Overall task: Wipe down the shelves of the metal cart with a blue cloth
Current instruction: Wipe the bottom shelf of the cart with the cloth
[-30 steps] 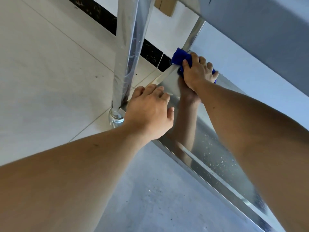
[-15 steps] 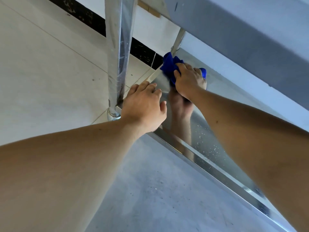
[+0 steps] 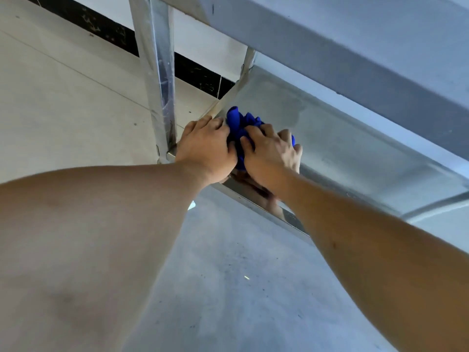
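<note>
The metal cart's lowest shelf (image 3: pixel 337 138) is a shiny steel sheet running from centre to the right. A crumpled blue cloth (image 3: pixel 241 123) lies on its near left corner. My right hand (image 3: pixel 271 153) presses down on the cloth with fingers curled over it. My left hand (image 3: pixel 206 151) rests flat on the shelf's corner beside the upright post (image 3: pixel 157 80), its fingers touching the cloth's left side. Part of the cloth is hidden under both hands.
An upper shelf (image 3: pixel 355 47) overhangs the work area from top centre to the right. A far post (image 3: pixel 248 62) stands at the shelf's back corner. Pale tiled floor (image 3: pixel 63 97) lies left, grey floor (image 3: pixel 228 275) below, a black skirting strip (image 3: pixel 198 74) behind.
My right hand has dragged the cloth from the shelf's far left corner back toward the near corner, until it meets my left hand. The left hand has stayed on the corner.
</note>
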Demonstrator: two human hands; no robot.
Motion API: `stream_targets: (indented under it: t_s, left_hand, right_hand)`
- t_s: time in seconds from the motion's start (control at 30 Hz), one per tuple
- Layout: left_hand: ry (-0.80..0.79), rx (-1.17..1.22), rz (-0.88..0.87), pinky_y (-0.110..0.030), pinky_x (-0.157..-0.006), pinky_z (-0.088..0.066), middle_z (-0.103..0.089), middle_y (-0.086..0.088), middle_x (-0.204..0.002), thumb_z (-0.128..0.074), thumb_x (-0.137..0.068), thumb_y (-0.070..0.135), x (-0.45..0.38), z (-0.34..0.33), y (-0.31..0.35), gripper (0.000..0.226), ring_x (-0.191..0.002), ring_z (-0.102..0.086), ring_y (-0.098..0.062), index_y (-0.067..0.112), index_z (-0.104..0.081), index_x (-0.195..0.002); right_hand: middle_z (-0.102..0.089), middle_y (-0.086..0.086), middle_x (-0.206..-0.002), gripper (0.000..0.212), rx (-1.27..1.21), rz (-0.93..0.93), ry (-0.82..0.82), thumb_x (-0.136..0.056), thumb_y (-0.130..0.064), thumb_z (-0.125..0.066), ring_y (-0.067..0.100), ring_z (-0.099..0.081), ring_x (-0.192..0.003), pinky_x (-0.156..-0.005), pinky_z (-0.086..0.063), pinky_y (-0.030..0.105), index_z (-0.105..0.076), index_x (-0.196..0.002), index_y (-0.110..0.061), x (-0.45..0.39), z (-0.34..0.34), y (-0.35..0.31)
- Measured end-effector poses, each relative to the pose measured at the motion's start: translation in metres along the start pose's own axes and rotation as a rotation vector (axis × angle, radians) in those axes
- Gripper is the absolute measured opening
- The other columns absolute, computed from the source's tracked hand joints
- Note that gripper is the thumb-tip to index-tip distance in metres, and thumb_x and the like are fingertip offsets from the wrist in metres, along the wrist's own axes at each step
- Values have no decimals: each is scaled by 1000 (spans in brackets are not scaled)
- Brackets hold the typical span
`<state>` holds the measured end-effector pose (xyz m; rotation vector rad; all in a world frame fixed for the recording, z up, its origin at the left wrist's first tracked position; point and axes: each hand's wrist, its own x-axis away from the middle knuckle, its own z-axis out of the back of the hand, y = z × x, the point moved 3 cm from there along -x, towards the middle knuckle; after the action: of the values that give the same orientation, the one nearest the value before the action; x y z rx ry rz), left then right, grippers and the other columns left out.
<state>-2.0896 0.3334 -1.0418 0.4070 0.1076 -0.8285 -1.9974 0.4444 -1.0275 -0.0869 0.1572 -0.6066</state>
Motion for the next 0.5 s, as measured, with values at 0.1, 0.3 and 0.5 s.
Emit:
stream_targets:
  t_s: [0.1, 0.3, 0.5]
  left_hand:
    - [-29, -4, 8, -42, -114, -24, -53, -2, -141, -44, -86, 32, -1, 1, 0, 40, -137, -37, -22, 17, -63, -118]
    - [-76, -58, 36, -41, -108, -33, -56, 0, -132, -43, -83, 32, -5, 4, 6, 38, -130, -43, -22, 16, -64, -110]
    - [-58, -33, 67, -35, -67, -42, -63, -4, -86, -46, -82, 34, -18, 14, 25, 24, -79, -55, -24, 18, -65, -84]
  right_hand:
    - [-51, -4, -130, 37, 63, -25, 15, -99, -58, -31, 29, -41, -113, -82, -28, 48, -52, -122, -38, 42, 0, -4]
    - [-48, -2, -127, 41, 74, -75, 74, -97, -60, -28, 28, -40, -115, -86, -31, 53, -44, -126, -35, 94, -1, -3]
    - [-37, -5, -147, 54, 54, -191, 0, -96, -66, -23, 28, -28, -134, -100, -27, 59, -29, -143, -40, 83, -1, 41]
